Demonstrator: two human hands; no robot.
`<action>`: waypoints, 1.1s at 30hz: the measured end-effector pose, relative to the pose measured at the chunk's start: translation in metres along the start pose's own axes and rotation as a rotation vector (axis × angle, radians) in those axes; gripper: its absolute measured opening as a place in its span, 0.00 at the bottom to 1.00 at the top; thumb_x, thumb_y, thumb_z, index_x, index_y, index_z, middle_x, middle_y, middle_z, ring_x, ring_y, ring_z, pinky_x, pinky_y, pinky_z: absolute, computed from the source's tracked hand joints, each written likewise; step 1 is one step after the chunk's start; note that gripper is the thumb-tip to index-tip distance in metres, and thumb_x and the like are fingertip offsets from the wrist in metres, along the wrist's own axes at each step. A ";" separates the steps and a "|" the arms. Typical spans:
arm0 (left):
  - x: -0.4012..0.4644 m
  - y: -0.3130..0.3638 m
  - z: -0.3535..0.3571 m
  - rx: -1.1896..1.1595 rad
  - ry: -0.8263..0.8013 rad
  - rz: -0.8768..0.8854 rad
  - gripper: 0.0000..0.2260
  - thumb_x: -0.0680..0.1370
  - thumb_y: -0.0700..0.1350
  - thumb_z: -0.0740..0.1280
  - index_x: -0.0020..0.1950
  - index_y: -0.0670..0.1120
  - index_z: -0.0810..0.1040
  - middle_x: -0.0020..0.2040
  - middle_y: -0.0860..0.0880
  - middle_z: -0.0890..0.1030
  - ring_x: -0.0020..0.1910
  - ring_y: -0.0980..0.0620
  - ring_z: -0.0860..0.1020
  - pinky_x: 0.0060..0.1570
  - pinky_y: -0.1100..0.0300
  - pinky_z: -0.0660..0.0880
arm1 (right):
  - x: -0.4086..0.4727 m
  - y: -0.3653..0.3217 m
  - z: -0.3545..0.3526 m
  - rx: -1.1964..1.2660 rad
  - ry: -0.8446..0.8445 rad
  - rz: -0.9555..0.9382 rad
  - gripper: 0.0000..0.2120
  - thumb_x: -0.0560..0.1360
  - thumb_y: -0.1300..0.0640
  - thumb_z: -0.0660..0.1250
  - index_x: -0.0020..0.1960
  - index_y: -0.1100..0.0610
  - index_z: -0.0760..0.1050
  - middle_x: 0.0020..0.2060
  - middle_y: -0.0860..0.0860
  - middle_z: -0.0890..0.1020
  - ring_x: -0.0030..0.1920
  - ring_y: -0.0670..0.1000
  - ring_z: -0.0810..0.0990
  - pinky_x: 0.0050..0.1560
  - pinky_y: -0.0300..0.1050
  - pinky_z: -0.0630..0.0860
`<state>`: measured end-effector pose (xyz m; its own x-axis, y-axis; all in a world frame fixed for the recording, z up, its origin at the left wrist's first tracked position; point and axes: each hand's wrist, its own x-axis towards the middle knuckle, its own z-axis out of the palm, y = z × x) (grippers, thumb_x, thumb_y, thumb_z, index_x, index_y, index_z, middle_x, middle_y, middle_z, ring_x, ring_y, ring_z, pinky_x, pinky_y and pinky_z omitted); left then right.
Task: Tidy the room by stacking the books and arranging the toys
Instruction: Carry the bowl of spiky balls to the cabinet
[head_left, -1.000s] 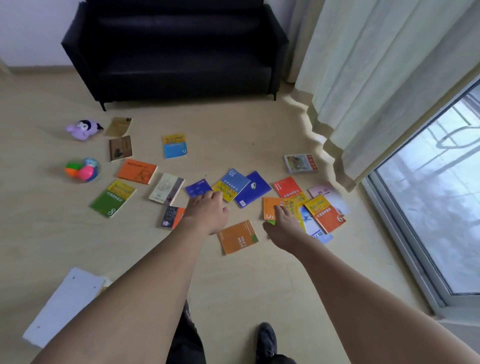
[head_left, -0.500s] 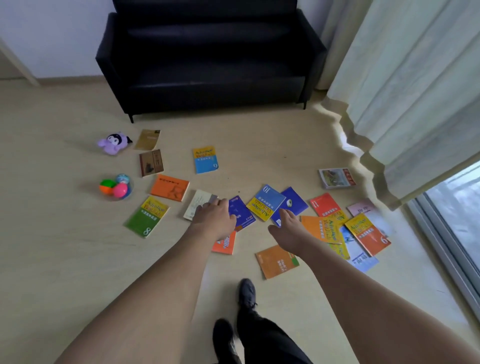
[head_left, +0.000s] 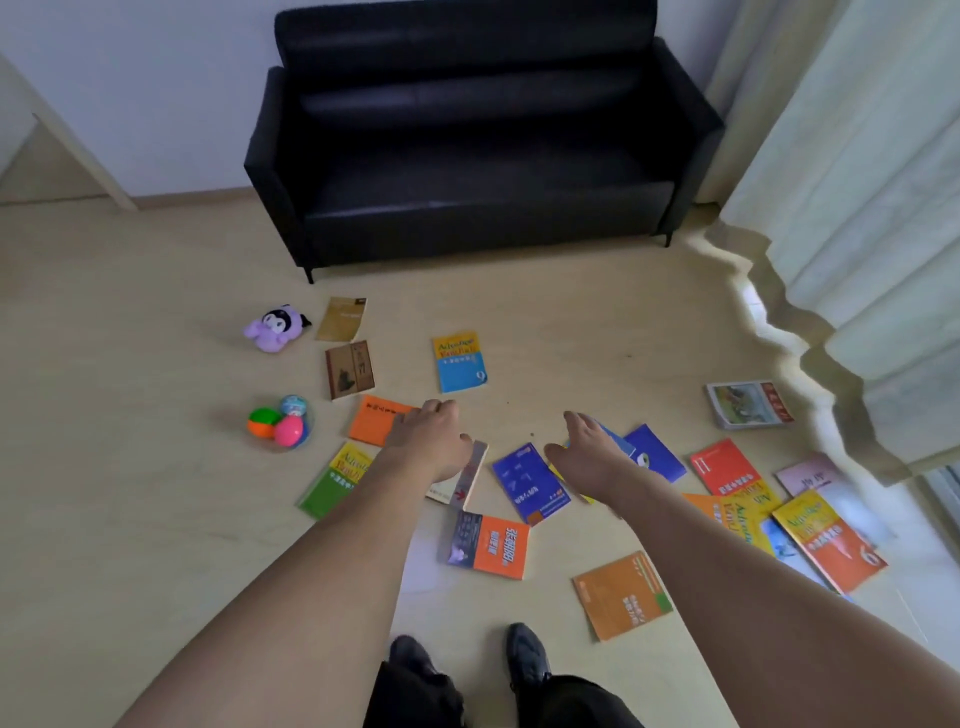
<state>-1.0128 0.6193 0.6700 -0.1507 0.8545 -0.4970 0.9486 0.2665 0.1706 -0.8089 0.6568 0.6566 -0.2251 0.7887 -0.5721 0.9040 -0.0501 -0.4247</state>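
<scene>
Both hands, left (head_left: 432, 442) and right (head_left: 587, 451), reach out empty, fingers relaxed. Paperback books, e.g. blue one (head_left: 530, 483), lie scattered mid-floor (head_left: 130, 519), unstacked. Gathering stage; next: grip nearest book.

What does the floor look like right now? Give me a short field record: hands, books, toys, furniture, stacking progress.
left hand: open, empty, reaching out above the orange book
right hand: open, empty, above the blue books
books: scattered flat on the floor, some overlapping at right near the yellow and orange book
toys: purple plush by the sofa's left corner; coloured balls nearer the camera than the plush
furniture: black sofa against the wall, curtain at right
stacking progress: no tidy stack visible
</scene>
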 end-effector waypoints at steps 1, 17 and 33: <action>0.008 -0.009 -0.003 -0.002 -0.010 -0.002 0.20 0.82 0.53 0.58 0.71 0.46 0.67 0.70 0.43 0.71 0.67 0.40 0.71 0.66 0.47 0.68 | 0.007 -0.009 0.001 -0.003 -0.006 0.005 0.26 0.81 0.49 0.57 0.75 0.58 0.58 0.74 0.54 0.63 0.73 0.58 0.62 0.70 0.54 0.65; 0.129 -0.242 -0.117 0.082 -0.163 0.044 0.26 0.77 0.43 0.60 0.76 0.45 0.65 0.74 0.43 0.68 0.72 0.40 0.68 0.70 0.47 0.66 | 0.126 -0.252 0.060 0.132 -0.015 0.100 0.31 0.79 0.51 0.57 0.79 0.57 0.52 0.77 0.52 0.58 0.75 0.58 0.59 0.72 0.52 0.62; 0.246 -0.473 -0.190 0.040 -0.149 0.043 0.22 0.80 0.45 0.60 0.75 0.45 0.65 0.72 0.42 0.68 0.69 0.38 0.70 0.68 0.48 0.67 | 0.266 -0.486 0.134 0.203 -0.014 0.112 0.29 0.78 0.55 0.58 0.77 0.59 0.55 0.74 0.57 0.62 0.72 0.58 0.65 0.67 0.50 0.66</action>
<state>-1.5513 0.7881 0.6286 -0.0698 0.7883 -0.6114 0.9641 0.2107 0.1617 -1.3563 0.8094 0.6167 -0.1331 0.7629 -0.6327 0.8324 -0.2604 -0.4891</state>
